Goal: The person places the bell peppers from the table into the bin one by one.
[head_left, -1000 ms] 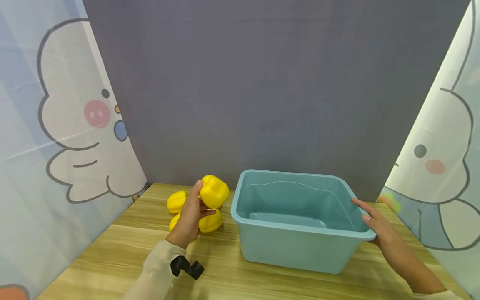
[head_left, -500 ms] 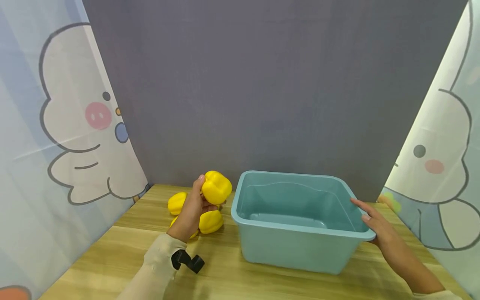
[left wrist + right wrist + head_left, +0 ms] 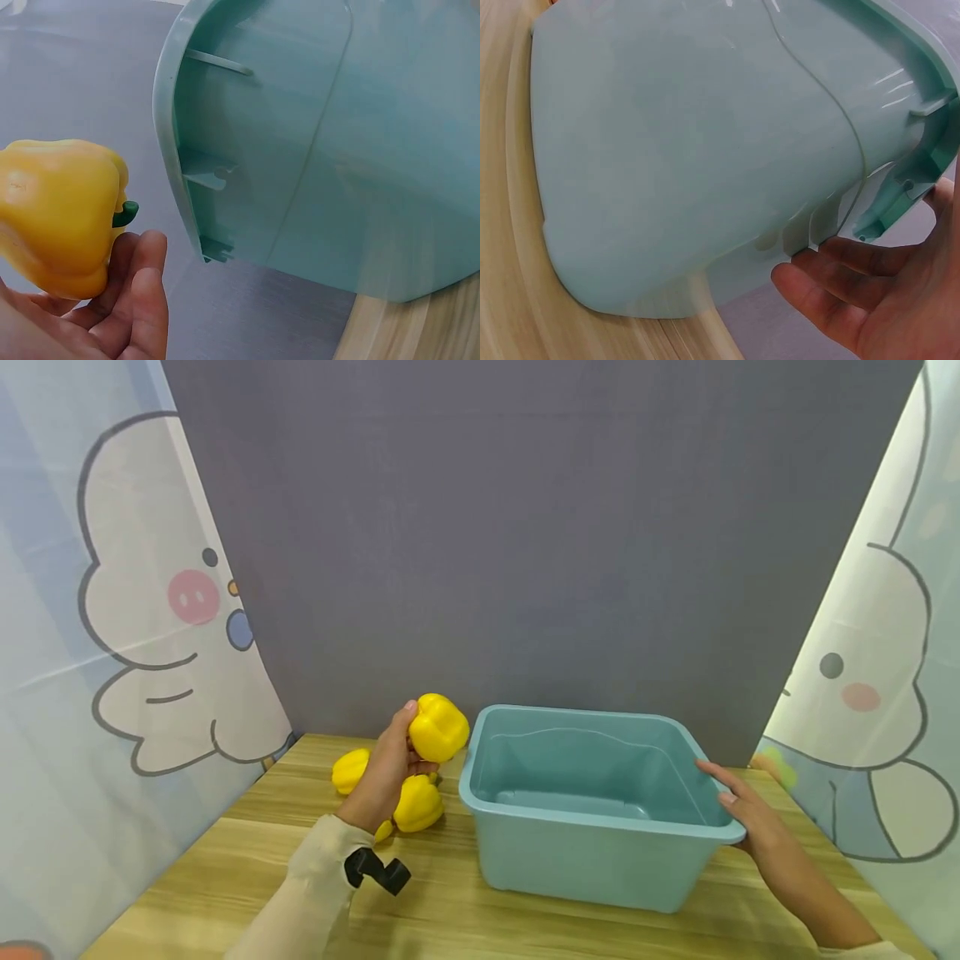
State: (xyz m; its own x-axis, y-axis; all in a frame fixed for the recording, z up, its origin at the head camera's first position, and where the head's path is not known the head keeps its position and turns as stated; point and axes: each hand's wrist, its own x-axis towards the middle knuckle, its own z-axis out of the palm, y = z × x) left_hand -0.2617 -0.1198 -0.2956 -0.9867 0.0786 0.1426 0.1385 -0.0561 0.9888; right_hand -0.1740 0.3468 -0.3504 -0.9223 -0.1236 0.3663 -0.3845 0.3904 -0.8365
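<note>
My left hand [image 3: 386,768] holds a yellow bell pepper [image 3: 438,728] above the table, just left of the bin's rim. In the left wrist view the pepper [image 3: 64,214] shows a short green stem, with fingers curled beneath it. A blue-green plastic bin [image 3: 585,860] stands on the table, and I see only its bare inside. My right hand [image 3: 761,822] grips the bin's right rim. In the right wrist view, the fingertips [image 3: 802,289] touch the bin's outer wall below the rim. More yellow peppers [image 3: 418,804] lie under and beside my left hand, partly hidden by it.
The wooden table [image 3: 247,877] ends at a grey backdrop [image 3: 487,543] behind the bin. Curtains with cartoon figures [image 3: 150,635] hang at both sides. A black wrist mount [image 3: 377,870] sits on my left wrist.
My left hand has lifted the held pepper slightly up and to the right, towards the bin's left rim. My right hand stays on the rim; the bin keeps its place.
</note>
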